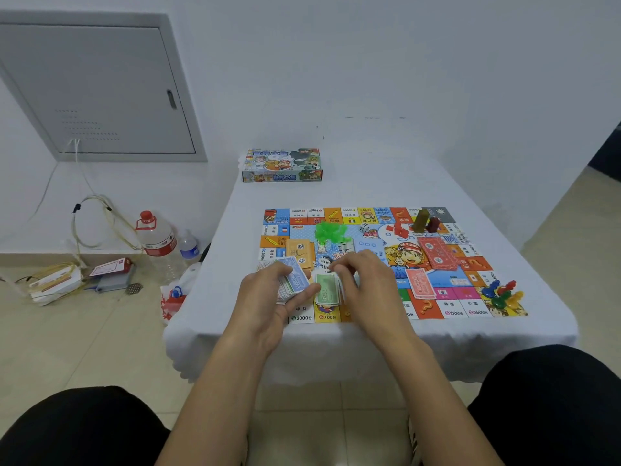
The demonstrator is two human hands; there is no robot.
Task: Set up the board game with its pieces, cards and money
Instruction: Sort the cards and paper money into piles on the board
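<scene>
The game board [376,260] lies on the white-covered surface [504,203], toward its near edge. The left hand [265,297] grips a stack of paper money [292,280] with a blue note on top. The right hand [366,280] pinches the green notes [326,289] lying on the board's near edge. The game box [282,165] sits at the far left corner.

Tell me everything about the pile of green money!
The green money is a small stack of paper bills with printed numbers, lying flat on the game board near its front edge. The right hand rests on its right side, fingers over the top edge. The left hand, holding a fanned stack of mixed bills with a blue one on top, touches its left side with the thumb.
</scene>
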